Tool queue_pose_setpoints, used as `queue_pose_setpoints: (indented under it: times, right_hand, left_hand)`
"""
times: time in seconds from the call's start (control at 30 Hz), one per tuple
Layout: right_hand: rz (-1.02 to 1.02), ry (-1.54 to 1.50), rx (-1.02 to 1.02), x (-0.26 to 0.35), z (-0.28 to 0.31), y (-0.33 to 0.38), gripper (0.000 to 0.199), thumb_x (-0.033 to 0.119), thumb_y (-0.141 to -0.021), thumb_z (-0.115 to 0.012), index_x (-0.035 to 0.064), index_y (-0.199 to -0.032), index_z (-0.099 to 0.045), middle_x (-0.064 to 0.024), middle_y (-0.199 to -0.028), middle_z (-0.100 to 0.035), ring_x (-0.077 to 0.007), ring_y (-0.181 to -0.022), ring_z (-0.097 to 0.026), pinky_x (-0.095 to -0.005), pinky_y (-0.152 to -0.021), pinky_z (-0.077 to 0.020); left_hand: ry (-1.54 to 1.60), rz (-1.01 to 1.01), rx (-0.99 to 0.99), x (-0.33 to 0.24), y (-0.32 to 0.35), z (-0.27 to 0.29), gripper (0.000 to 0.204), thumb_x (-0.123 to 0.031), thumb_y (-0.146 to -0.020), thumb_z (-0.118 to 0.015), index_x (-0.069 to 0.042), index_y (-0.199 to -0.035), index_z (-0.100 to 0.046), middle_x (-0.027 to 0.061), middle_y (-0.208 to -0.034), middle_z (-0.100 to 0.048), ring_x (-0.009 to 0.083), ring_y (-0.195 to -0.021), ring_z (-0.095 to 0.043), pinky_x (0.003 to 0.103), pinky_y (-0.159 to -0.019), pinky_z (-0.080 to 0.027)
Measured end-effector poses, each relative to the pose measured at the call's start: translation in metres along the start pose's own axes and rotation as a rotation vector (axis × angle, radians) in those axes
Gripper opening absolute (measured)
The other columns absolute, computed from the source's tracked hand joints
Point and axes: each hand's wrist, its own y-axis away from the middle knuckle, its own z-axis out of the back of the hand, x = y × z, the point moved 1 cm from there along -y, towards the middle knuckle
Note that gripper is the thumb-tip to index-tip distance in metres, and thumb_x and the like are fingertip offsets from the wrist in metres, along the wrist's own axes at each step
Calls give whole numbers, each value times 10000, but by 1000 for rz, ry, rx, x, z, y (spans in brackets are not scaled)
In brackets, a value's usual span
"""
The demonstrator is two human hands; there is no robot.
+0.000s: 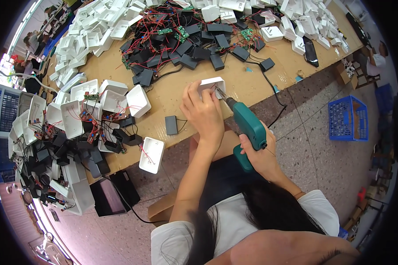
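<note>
My left hand is closed on a small white plastic case at the table's front edge, tilting it toward me. In my right hand is a green cordless screwdriver, gripped by its handle. Its metal bit reaches into the open side of the case; the exact spot it touches is too small to tell. A black box with a thin black cable lies left of my left wrist. Near the table edge, an open white case with red wires inside sits farther left.
Black boxes with red wires and green circuit boards are heaped at the back. White casings pile up behind and left of them, and more at the far right. Wired cases crowd the left. A blue crate stands on the floor.
</note>
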Motion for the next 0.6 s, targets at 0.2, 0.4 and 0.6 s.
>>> queue_pose_setpoints:
  times: [0.2, 0.4, 0.6]
  right_hand:
    - [51, 3, -24, 4, -6, 3, 258, 151, -928, -773, -30, -978, -597, -136, -866, -570, -282, -734, -587, -387, -676, -482]
    - [-6, -9, -5, 0, -3, 9, 256, 144, -929, -768, -37, -1021, -612, -141, -917, -586, -279, -760, -599, -372, -700, -495]
    - [70, -41, -32, -4, 7, 19, 227, 114, -932, -757, -39, -1032, -621, -110, -940, -601, -222, -760, -621, -337, -693, -516]
  left_hand:
    - [-16, 14, -6, 2, 1, 2, 119, -84, -811, -772, -72, -906, -702, 71, -1305, -607, 320, -1282, -530, 476, -1013, -428]
    - [-27, 25, -1, 0, 3, 3, 115, -88, -805, -776, -76, -895, -705, 65, -1300, -607, 316, -1282, -529, 472, -999, -428]
    - [-28, 18, 5, -8, 6, 11, 111, -90, -808, -771, -70, -894, -704, 67, -1296, -606, 313, -1283, -528, 471, -998, -426]
